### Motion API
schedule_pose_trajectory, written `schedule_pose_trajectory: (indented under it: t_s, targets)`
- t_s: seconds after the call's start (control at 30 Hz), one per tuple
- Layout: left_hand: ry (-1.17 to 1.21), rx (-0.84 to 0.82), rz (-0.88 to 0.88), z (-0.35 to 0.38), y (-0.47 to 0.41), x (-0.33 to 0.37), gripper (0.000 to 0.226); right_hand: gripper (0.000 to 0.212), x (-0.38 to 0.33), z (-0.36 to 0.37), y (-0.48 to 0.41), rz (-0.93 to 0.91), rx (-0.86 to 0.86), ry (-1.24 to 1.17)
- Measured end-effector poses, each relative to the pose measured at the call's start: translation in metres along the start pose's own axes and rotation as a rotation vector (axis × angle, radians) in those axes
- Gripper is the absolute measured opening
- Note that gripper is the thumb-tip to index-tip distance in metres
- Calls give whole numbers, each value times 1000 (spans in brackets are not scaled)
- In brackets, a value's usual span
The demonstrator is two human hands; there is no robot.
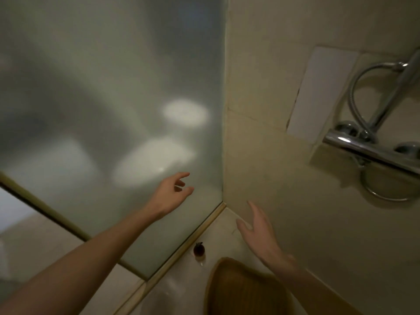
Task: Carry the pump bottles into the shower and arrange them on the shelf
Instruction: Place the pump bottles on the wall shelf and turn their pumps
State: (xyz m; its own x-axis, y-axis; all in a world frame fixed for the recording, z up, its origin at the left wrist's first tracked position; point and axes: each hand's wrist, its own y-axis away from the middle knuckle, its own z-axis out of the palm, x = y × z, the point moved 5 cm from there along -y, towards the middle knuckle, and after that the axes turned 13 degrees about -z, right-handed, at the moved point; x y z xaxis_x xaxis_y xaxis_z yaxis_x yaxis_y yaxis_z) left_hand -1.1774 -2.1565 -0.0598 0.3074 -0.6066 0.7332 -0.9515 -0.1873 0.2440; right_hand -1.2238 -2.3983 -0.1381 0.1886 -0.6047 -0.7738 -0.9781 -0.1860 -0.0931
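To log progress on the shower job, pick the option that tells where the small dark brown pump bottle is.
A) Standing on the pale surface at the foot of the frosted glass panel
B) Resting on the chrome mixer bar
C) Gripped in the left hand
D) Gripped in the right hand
A: the small dark brown pump bottle stands on the pale surface by the frosted glass panel; the left hand and right hand hold nothing.

Open corner between frosted glass (102, 105) and tiled wall (279, 169)
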Motion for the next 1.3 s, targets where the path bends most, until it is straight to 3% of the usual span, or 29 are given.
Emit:
schedule_pose_trajectory:
  t_s: [0.3, 0.63, 0.87, 1.1, 1.2, 1.3]
  targets:
    - [-20, -2, -57, 79, -29, -85, 41, 62, 82, 57, 3, 39, -77, 37]
    - [-245, -72, -125, 247, -108, -281, 49, 60, 263, 223, 22, 67, -169, -45]
    - [-406, -34, -167, 363, -184, -418, 52, 62, 388, 335, 12, 9, -176, -59]
    - [-485, -9, -182, 427, -248, -502, 60, 61, 461, 408, -11, -38, -158, -62]
    - [-495, 10, -179, 437, -268, -519, 51, 61, 477, 427, -14, -41, -139, -82]
    - [-494, 10, -147, 443, -279, -526, 23, 61, 485, 436, -12, -40, -137, -75]
